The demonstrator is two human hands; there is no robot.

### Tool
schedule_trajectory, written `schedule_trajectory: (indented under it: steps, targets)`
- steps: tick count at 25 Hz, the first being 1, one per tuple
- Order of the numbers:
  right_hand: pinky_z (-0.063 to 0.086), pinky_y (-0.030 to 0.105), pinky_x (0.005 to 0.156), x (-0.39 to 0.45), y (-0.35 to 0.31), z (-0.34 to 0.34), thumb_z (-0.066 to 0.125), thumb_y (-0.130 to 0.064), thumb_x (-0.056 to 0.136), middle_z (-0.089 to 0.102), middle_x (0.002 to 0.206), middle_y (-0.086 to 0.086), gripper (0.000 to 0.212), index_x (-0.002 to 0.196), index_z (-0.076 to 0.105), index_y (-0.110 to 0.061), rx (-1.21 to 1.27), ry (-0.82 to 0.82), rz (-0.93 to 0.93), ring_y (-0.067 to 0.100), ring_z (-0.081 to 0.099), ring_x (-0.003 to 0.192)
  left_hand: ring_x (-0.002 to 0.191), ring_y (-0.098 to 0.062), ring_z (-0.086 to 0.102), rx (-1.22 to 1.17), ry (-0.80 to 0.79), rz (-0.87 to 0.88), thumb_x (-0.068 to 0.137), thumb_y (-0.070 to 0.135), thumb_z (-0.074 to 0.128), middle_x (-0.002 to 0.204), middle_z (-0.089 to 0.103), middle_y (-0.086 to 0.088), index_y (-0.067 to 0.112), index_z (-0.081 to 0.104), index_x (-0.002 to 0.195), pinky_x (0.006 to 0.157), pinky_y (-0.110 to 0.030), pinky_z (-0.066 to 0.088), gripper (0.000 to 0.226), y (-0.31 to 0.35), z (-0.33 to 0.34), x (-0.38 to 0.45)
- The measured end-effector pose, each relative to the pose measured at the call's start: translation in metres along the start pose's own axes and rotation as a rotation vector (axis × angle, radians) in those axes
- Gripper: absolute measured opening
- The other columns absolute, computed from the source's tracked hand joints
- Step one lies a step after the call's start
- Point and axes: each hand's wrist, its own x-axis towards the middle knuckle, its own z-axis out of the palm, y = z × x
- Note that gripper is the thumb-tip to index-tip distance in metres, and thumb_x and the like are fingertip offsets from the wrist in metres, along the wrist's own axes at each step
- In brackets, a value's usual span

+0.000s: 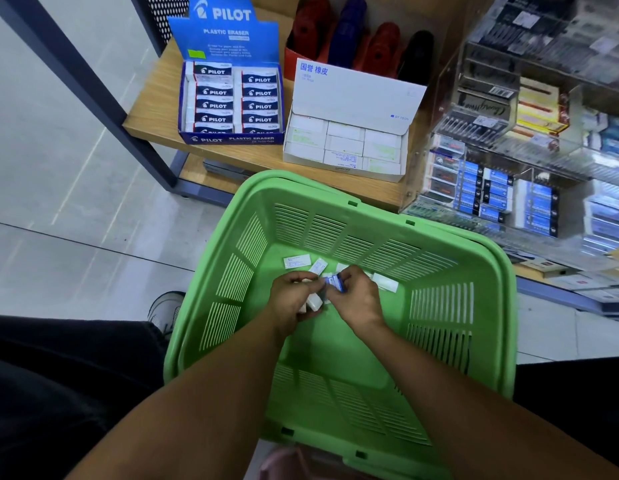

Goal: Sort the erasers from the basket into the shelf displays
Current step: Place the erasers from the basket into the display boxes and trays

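Grey floor tiles and a wooden shelf (266, 157) framed the head view, and the green basket (502, 306) sat in front of that shelf, with everything that mattered lying on its floor. Both hands met over the far half of the basket floor: the left hand (294, 299) had its fingers curled round a few white erasers (313, 301), and the right hand (356, 296) pinched a blue-sleeved eraser (337, 283) between thumb and fingertips, its long axis tilted toward the shelf. More loose erasers (297, 262) lay just beyond the hands, nearer the basket's far wall, one also to the right. Beyond the basket's far rim stood the blue Pilot display box (231, 109) to the left and the white display box (346, 143) straight ahead. Judging from the sleeve colour, the pinched eraser belonged in the blue box, up and left across the rim, a reach crossing the left hand.
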Motion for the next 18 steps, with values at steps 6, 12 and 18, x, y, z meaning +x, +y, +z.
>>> schedule_trajectory:
  steps: [6, 12, 18]
  targets:
    - [0.046, 0.016, 0.063, -0.017, -0.019, 0.009, 0.072, -0.015, 0.082, 0.07, 0.089, 0.0, 0.023, 0.104, 0.066, -0.014, 0.082, -0.196, -0.063, 0.016, 0.065, 0.083, 0.078, -0.013, 0.071, 0.09, -0.105, -0.004, 0.074, 0.05, 0.083, 0.086, 0.076, 0.0, 0.015, 0.07, 0.104, 0.06, -0.028, 0.056, 0.048, 0.01, 0.001, -0.01]
    - [0.053, 0.043, 0.097, -0.012, -0.032, 0.0, 0.068, 0.01, 0.076, 0.074, 0.105, 0.015, 0.035, 0.105, 0.073, -0.008, 0.555, -0.475, -0.015, 0.031, 0.069, 0.105, 0.068, -0.015, 0.068, -0.112, -0.064, 0.048, 0.088, 0.027, 0.072, 0.079, 0.072, -0.003, 0.018, 0.069, 0.092, 0.06, -0.028, 0.054, 0.01, 0.017, -0.009, -0.003]
    - [0.06, 0.033, 0.07, -0.014, -0.036, -0.009, 0.066, 0.009, 0.086, 0.071, 0.083, 0.01, 0.019, 0.087, 0.069, -0.01, 0.416, -0.378, -0.005, 0.023, 0.069, 0.066, 0.074, -0.02, 0.063, -0.02, -0.039, 0.055, 0.089, 0.014, 0.062, 0.079, 0.066, -0.005, 0.016, 0.067, 0.089, 0.065, -0.034, 0.059, 0.006, 0.017, -0.003, -0.002]
